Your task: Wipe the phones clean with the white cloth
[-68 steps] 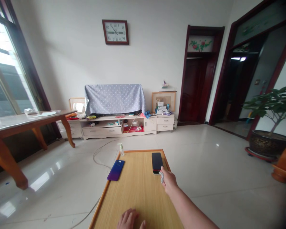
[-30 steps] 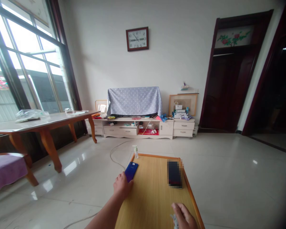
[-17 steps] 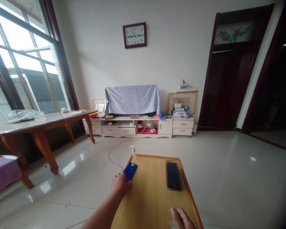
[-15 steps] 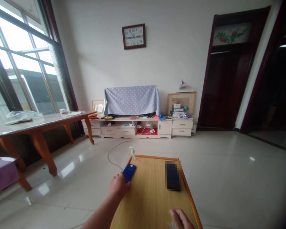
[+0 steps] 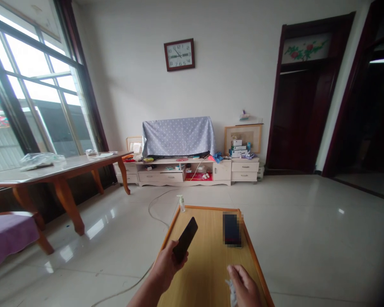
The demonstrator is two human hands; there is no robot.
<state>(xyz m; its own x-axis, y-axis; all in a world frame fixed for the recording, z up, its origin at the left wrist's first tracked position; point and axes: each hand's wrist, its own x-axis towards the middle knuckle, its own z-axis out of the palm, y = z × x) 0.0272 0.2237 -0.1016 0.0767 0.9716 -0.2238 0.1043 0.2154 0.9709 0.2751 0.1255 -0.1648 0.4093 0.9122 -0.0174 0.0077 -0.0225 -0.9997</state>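
In my left hand [image 5: 171, 261] I hold a smartphone [image 5: 185, 239], tilted above the table, its dark screen side facing me. My fingers wrap round its lower end. My right hand [image 5: 243, 283] is closed in a pinch near the table's front right, on a crumpled whitish cloth or tissue [image 5: 232, 292] that hangs below the fingers. On the right side of the small wooden table [image 5: 208, 230] lies a dark flat device [image 5: 232, 229], partly blurred out. A small clear pump bottle [image 5: 182, 204] stands at the table's far left corner.
A thin cable [image 5: 150, 209] runs over the tiled floor, left of the small table. Farther left stands a long table [image 5: 80, 164] holding a plastic bag. Against the wall is a low cabinet [image 5: 160, 177], with a spotted cloth [image 5: 179, 136] draped above it.
My left hand has lifted the smartphone off the table and turned it from its blue back to its dark side. The right hand has risen slightly, showing more of the whitish cloth.
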